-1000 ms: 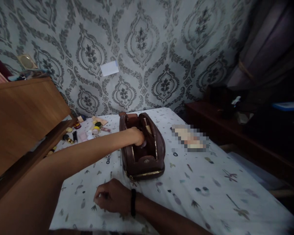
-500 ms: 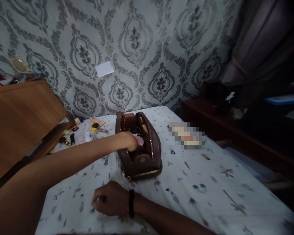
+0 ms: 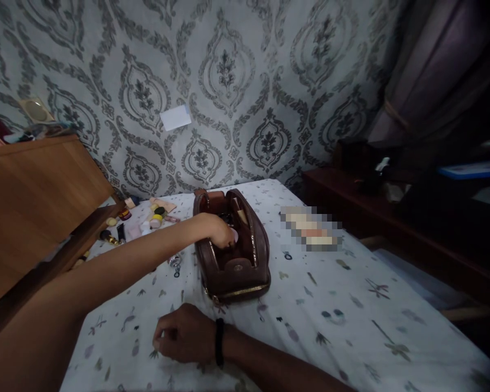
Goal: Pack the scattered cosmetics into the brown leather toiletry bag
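A brown leather bag [image 3: 237,280] stands unzipped on the patterned sheet, its opening facing up. From the left, my left hand [image 3: 218,228] reaches down inside it, fingers closed around a pink round item [image 3: 235,236] that is mostly hidden by the hand. Deeper in the bag lies a dark round object, and a beige tube [image 3: 242,215] leans against the right inner wall. In front of the bag my right hand [image 3: 185,333], a black band on its wrist, rests on the sheet with fingers curled and nothing visible in them.
Several small cosmetics, among them a yellow-banded jar [image 3: 155,221], are scattered left of the bag beside a wooden board [image 3: 44,201]. A blurred-out flat item [image 3: 310,228] lies to the right. Patterned wallpaper is behind; a dark reddish ledge [image 3: 326,188] runs along the right.
My left hand has turned and settled slightly within the bag, covering more of the pink round item. My right hand stays in place.
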Motion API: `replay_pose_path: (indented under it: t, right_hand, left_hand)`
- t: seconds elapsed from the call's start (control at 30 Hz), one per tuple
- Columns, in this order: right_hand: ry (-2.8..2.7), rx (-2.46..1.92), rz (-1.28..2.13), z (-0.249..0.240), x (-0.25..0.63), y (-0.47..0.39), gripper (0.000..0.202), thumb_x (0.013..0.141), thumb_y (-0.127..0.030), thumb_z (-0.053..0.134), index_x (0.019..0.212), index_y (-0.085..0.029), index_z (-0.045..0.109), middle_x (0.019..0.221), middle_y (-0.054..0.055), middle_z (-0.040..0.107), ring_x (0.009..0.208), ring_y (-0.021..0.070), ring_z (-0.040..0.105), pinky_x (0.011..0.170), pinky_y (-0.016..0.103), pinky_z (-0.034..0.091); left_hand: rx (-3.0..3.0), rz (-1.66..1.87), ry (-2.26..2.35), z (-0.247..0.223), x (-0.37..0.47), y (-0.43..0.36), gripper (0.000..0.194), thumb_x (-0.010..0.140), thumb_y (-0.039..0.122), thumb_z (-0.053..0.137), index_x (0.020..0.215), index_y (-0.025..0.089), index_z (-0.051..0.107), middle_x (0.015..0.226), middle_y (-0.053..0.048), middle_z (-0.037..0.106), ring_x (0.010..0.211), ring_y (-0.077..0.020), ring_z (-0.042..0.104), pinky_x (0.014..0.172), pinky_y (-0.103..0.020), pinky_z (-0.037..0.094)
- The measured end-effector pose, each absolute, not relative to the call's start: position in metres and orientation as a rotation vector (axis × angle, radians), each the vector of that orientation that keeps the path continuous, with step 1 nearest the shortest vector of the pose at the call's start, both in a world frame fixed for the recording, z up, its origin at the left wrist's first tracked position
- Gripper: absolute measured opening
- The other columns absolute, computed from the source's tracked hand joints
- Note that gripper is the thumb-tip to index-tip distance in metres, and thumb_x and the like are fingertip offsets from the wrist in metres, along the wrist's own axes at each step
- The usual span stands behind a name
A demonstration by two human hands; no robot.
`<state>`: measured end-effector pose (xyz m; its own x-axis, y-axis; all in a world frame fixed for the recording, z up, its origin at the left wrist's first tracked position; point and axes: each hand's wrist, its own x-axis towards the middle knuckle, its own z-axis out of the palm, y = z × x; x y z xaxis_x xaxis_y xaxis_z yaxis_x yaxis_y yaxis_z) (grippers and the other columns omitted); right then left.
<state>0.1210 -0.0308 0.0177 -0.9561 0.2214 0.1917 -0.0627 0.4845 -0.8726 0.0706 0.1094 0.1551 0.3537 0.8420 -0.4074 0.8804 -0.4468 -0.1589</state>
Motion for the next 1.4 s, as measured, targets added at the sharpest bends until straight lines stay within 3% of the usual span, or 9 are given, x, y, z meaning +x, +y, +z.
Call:
replay_pose_path:
  t: [0.13,0.27,0.4,0.57,0.77,1.0,1.13,1.23,1.4]
  right_hand:
    - [-2.462,-0.13,1.454,0.021,0.122,-0.031,0.011,0.08,-0.025,0.066,0.082,-0.017,0.075,0.06,-0.004,0.06,0.058,0.0095,0.055,0.061,0.018,0.042]
    - [-2.474,-0.139,1.482,0.026,0.125,-0.03,0.014,0.081,-0.023,0.064,0.084,-0.017,0.075,0.063,-0.003,0.063,0.056,0.009,0.053,0.059,0.018,0.04]
    - [-2.455,-0.108,1.504,0.026,0.124,-0.029,0.015,0.08,-0.019,0.063,0.086,-0.016,0.076,0.063,-0.003,0.062,0.056,0.0083,0.051,0.059,0.018,0.039]
    - [-2.405,-0.115,1.535,0.024,0.122,-0.029,0.016,0.078,-0.016,0.061,0.083,-0.014,0.076,0.06,-0.003,0.061,0.054,0.0084,0.048,0.055,0.018,0.037]
    - [-2.321,-0.161,1.705,0.021,0.119,-0.029,0.018,0.081,-0.018,0.056,0.08,-0.014,0.073,0.058,-0.001,0.063,0.053,0.0107,0.053,0.053,0.02,0.039]
    - [-2.365,-0.282,1.651,0.019,0.11,-0.028,0.021,0.087,-0.024,0.051,0.081,-0.015,0.069,0.065,0.003,0.068,0.062,0.0156,0.061,0.062,0.025,0.046]
    - [-2.277,-0.442,1.195,0.018,0.096,-0.024,0.027,0.087,-0.021,0.047,0.107,-0.016,0.065,0.101,0.01,0.069,0.092,0.0218,0.064,0.084,0.034,0.051]
    - [-2.225,-0.513,0.9,0.015,0.074,-0.017,0.037,0.086,-0.018,0.046,0.121,-0.015,0.06,0.127,0.015,0.058,0.124,0.0266,0.052,0.105,0.043,0.043]
    - [-2.334,-0.749,0.676,0.008,0.036,-0.006,0.049,0.081,-0.015,0.052,0.13,-0.011,0.056,0.147,0.022,0.038,0.138,0.0363,0.036,0.111,0.052,0.035]
  left_hand:
    - [2.468,-0.637,1.298,0.208,0.068,0.097,0.028,0.088,0.016,0.052,0.103,0.022,0.075,0.104,0.001,0.076,0.09,-0.0136,0.067,0.079,-0.018,0.046]
    - [2.629,-0.113,1.439,0.233,0.055,0.06,0.031,0.095,0.023,0.046,0.115,0.02,0.069,0.113,-0.003,0.073,0.096,-0.0156,0.066,0.084,-0.022,0.045]
    - [2.595,0.554,1.712,0.211,0.03,0.013,0.03,0.097,0.027,0.043,0.114,0.02,0.067,0.11,-0.004,0.073,0.1,-0.0171,0.067,0.087,-0.025,0.047]
    - [2.286,1.095,2.056,0.14,-0.017,-0.034,0.029,0.097,0.027,0.043,0.112,0.017,0.065,0.101,-0.007,0.073,0.094,-0.0185,0.068,0.085,-0.029,0.051]
    - [2.059,0.864,2.321,0.062,-0.071,-0.074,0.029,0.093,0.017,0.04,0.102,0.019,0.067,0.098,-0.007,0.074,0.094,-0.0194,0.066,0.087,-0.034,0.052]
    - [2.129,0.694,2.411,0.029,-0.089,-0.089,0.026,0.095,0.017,0.041,0.1,0.02,0.066,0.096,-0.008,0.072,0.094,-0.0205,0.063,0.085,-0.035,0.052]
    - [2.166,0.608,2.402,0.026,-0.088,-0.09,0.027,0.096,0.016,0.039,0.096,0.02,0.065,0.091,-0.007,0.069,0.092,-0.0206,0.062,0.082,-0.033,0.05]
    - [2.152,0.615,2.411,0.026,-0.087,-0.09,0.024,0.095,0.015,0.04,0.094,0.021,0.064,0.092,-0.006,0.068,0.093,-0.0202,0.061,0.082,-0.031,0.05]
    - [2.151,0.627,2.416,0.024,-0.09,-0.09,0.021,0.093,0.014,0.043,0.09,0.02,0.063,0.091,-0.007,0.068,0.091,-0.0205,0.061,0.08,-0.031,0.049]
